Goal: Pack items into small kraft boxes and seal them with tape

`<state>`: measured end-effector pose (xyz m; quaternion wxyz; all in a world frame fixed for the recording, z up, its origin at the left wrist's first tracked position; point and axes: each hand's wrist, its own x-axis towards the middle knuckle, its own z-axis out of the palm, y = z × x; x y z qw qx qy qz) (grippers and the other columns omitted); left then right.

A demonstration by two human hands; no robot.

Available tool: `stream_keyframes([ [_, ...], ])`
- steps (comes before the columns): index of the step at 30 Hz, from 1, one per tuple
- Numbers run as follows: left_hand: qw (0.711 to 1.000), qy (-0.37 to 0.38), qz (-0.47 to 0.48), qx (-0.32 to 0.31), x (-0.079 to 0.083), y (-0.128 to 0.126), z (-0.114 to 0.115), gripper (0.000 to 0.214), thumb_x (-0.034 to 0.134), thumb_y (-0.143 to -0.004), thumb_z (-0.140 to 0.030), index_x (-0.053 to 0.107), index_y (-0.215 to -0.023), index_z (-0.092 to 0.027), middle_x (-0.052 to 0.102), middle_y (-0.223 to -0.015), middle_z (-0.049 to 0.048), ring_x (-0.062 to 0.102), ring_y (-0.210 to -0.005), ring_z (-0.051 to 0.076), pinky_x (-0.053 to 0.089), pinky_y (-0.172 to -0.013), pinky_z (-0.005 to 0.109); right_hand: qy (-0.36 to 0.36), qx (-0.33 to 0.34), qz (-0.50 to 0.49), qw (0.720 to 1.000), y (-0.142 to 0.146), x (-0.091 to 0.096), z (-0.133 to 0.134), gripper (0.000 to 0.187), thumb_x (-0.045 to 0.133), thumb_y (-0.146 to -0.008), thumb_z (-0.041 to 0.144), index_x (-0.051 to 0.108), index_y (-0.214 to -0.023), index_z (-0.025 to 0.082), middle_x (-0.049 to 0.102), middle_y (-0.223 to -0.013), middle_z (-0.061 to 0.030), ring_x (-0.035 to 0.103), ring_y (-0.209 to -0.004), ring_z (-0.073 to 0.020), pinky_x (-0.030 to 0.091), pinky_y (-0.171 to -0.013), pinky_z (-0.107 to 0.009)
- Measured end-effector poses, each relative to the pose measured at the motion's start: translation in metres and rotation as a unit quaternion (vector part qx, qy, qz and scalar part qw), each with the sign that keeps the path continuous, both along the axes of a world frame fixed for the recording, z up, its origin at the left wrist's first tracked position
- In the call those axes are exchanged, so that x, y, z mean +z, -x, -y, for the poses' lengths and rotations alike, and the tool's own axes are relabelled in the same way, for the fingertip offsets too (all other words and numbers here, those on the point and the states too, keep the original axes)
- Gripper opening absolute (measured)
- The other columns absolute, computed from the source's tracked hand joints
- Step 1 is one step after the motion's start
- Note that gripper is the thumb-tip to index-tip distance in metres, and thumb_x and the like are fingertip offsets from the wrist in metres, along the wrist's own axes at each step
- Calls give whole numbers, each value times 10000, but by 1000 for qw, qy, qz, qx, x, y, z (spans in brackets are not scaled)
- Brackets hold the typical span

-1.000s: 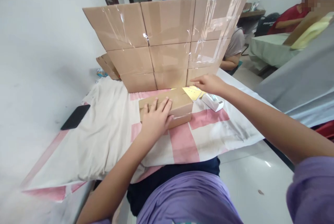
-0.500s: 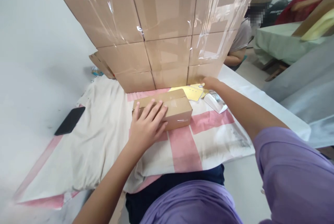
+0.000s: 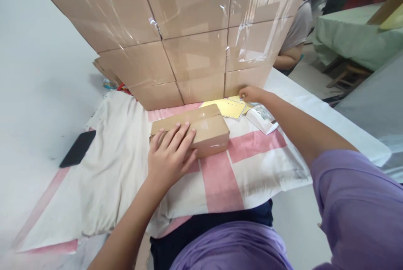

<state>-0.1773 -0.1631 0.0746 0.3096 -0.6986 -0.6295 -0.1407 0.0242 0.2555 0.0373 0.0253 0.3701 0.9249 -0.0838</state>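
My left hand (image 3: pixel 170 152) lies flat with fingers spread on top of a small brown cardboard box (image 3: pixel 206 129), which sits on a white cloth with pink stripes (image 3: pixel 220 173). My right hand (image 3: pixel 252 93) reaches to the far side, its fingers curled and touching the edge of yellow sheets (image 3: pixel 228 107) that lie behind the box. A white tape dispenser (image 3: pixel 261 119) rests just under my right wrist. Whether the fingers grip a sheet is hidden.
A wall of stacked cardboard boxes (image 3: pixel 195 26) wrapped in clear tape stands behind the small box. A black phone (image 3: pixel 77 149) lies at the left. Another person (image 3: pixel 294 45) sits behind the stack, near a green-covered table (image 3: pixel 352 35).
The view has moved closer to the box stack. My right hand has reached further back onto the yellow sheets. The left hand stays on the small box.
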Motion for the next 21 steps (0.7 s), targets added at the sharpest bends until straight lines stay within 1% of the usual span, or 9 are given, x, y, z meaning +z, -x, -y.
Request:
stream_keyframes([
  [4,1000,3,-2,1,1,0,2,511,588,-959,-358,541,-1448,-217,597,-1504,65,597,-1355,267,293,-1203,431,-2,-30,-56,998,1,6,7,143,610,-862,138,730,-939,127,743,-1022,-121,602,-892,-202,391,-750,-283],
  [7,1000,5,-6,-8,3,7,3,528,598,-958,-357,524,-1464,-224,598,-1503,70,596,-1357,262,301,-1196,425,-18,-69,-128,989,2,11,24,184,503,-939,155,666,-1015,115,715,-1042,-156,597,-887,-213,414,-759,-302],
  [9,1000,9,-7,-25,4,15,4,552,612,-953,-352,506,-1481,-234,607,-1495,76,596,-1357,261,312,-1187,424,39,-91,-244,965,3,12,50,165,470,-974,212,611,-1028,145,699,-966,-130,585,-800,-191,430,-712,-298],
  [10,999,10,-8,-37,5,20,5,566,623,-947,-348,499,-1488,-239,612,-1490,79,598,-1354,263,321,-1181,425,103,-98,-329,934,3,11,68,123,503,-967,251,585,-1008,169,685,-897,-99,565,-731,-172,428,-671,-289],
  [12,998,14,-9,-58,5,29,7,593,649,-933,-338,490,-1497,-245,617,-1484,86,601,-1351,272,337,-1166,432,281,-98,-504,811,2,7,110,192,669,-846,292,527,-950,217,636,-758,-19,492,-598,-128,390,-587,-263],
  [14,997,19,-8,-70,4,35,9,610,672,-918,-327,492,-1495,-245,621,-1479,92,604,-1348,284,353,-1150,441,401,-90,-578,705,2,2,153,369,786,-691,269,505,-929,236,596,-690,38,436,-531,-93,332,-539,-235],
  [15,997,20,-8,-72,4,37,10,614,680,-913,-324,494,-1493,-245,622,-1478,93,603,-1349,289,360,-1143,445,445,-96,-588,669,2,-1,173,413,804,-637,240,501,-917,238,582,-670,56,424,-513,-81,307,-525,-224],
  [18,997,20,-7,-75,3,38,11,622,695,-905,-319,497,-1491,-249,629,-1469,94,606,-1346,298,379,-1119,451,527,-101,-591,602,2,-7,213,419,792,-598,196,508,-904,231,586,-656,68,418,-496,-62,278,-510,-208],
  [21,997,17,-9,-74,2,36,11,630,704,-899,-311,497,-1491,-248,632,-1466,95,610,-1342,303,397,-1089,453,544,-102,-600,578,7,-11,229,400,793,-603,211,511,-887,227,557,-603,88,423,-486,-62,270,-492,-202],
])
